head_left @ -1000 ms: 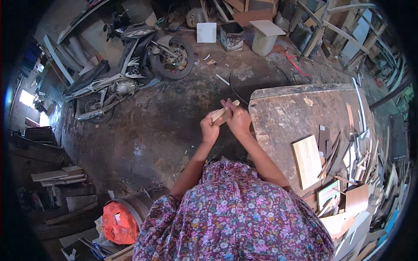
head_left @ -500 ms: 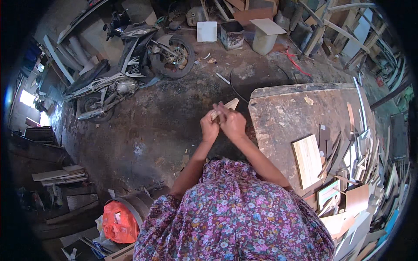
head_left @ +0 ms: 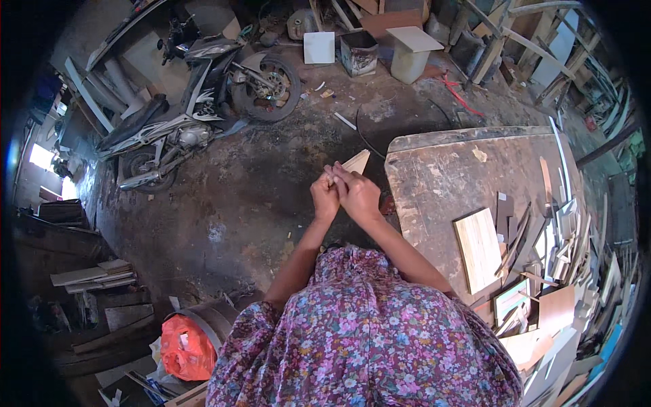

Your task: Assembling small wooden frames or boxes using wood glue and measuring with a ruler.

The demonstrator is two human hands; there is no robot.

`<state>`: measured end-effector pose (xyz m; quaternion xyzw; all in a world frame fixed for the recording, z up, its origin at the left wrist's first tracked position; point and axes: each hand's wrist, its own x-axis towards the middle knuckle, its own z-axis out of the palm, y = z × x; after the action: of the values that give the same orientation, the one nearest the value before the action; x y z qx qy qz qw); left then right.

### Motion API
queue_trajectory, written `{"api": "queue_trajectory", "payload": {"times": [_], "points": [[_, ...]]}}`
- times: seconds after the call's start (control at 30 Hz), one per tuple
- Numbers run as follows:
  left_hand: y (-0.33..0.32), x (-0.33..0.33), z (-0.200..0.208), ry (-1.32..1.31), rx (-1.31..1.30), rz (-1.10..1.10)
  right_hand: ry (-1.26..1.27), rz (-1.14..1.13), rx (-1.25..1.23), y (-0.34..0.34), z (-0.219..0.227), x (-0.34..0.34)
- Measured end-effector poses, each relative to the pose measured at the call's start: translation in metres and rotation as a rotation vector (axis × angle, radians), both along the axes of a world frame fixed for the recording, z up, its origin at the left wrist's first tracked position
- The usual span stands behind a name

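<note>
A pale piece of wood (head_left: 356, 162) with a slanted, pointed end is held up in front of my chest, and its near part is hidden by my fingers. My left hand (head_left: 325, 197) is closed around its near end. Across the wood lies my right hand (head_left: 359, 196), closed, its fingertips pressed together close to my left fingers. Whether anything small sits between the right fingertips is too small to tell.
To the right stands a worn wooden tabletop (head_left: 434, 176) with a light wood panel (head_left: 477, 251) and many offcuts (head_left: 559, 251). A motorcycle (head_left: 196, 115) is parked at the far left. Near my left side is a bucket (head_left: 213, 319) with a red plastic bag (head_left: 186, 346).
My right hand was blurred with raised fingers over the wood; now its fingers are drawn in toward the left hand. More of the wood's pointed end shows.
</note>
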<state>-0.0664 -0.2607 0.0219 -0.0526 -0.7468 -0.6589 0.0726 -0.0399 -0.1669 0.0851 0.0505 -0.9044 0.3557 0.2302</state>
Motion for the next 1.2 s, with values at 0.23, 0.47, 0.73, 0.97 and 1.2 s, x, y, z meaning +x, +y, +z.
{"api": "queue_trajectory", "payload": {"times": [0.23, 0.47, 0.73, 0.97, 1.2], "points": [[0.008, 0.004, 0.003, 0.05, 0.113, -0.004, -0.034, -0.092, -0.018, 0.033, -0.007, -0.024], [0.009, 0.005, 0.016, 0.041, 0.056, 0.058, -0.142, -0.03, 0.028, 0.011, -0.014, -0.013], [0.008, 0.003, 0.008, 0.037, 0.104, 0.0, -0.03, -0.049, -0.006, 0.015, -0.017, -0.017], [0.011, 0.002, 0.014, 0.027, 0.064, 0.034, -0.014, -0.145, 0.015, 0.036, -0.022, -0.032], [0.001, 0.001, 0.012, -0.063, 0.023, 0.04, 0.002, -0.021, -0.019, 0.005, -0.006, -0.008]]}}
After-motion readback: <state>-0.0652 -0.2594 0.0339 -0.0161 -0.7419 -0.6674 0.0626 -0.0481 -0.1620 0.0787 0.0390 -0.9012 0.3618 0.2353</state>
